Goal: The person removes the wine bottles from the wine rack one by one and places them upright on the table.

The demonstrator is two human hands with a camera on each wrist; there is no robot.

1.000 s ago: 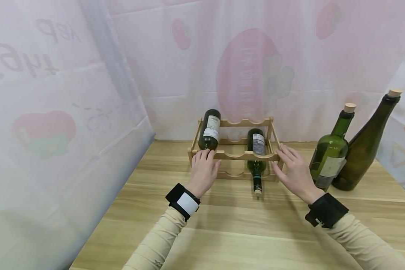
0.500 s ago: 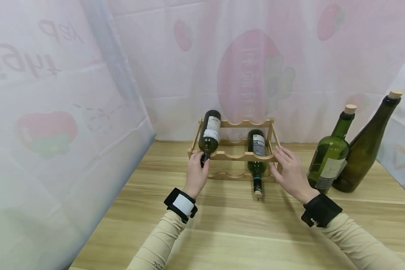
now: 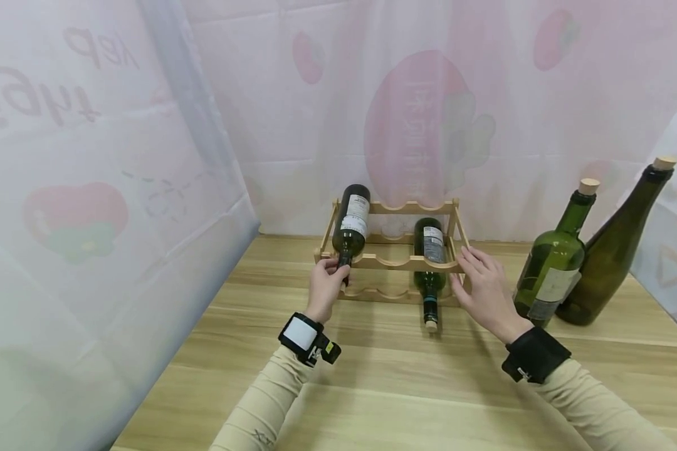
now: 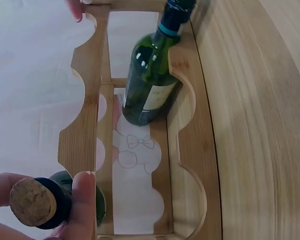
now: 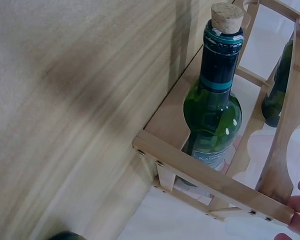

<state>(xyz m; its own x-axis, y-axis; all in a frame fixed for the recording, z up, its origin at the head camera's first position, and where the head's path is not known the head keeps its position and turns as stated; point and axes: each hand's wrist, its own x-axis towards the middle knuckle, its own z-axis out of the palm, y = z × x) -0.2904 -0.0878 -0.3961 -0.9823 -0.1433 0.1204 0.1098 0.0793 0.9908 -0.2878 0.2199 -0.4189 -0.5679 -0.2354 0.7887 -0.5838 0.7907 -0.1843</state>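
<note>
A dark green wine bottle lies on the upper tier of the wooden wine rack, in its left slot. Its neck points toward the front. My left hand grips that neck just below the cork, thumb on one side and fingers on the other. My right hand holds the rack's front right corner, with the fingers over the top rail's end and the thumb beside the post. Only fingertips of it show in the right wrist view. On the lower tier, a second green bottle lies with its corked neck forward.
Two corked bottles stand on the wooden table right of the rack: a green bottle with a pale label and a taller olive bottle behind it. Printed curtains close off the back and sides.
My left hand has shifted slightly left and down along the upper bottle's neck, and its wrist has turned. The neck is now in plainer sight. My right hand stays at the rack's corner.
</note>
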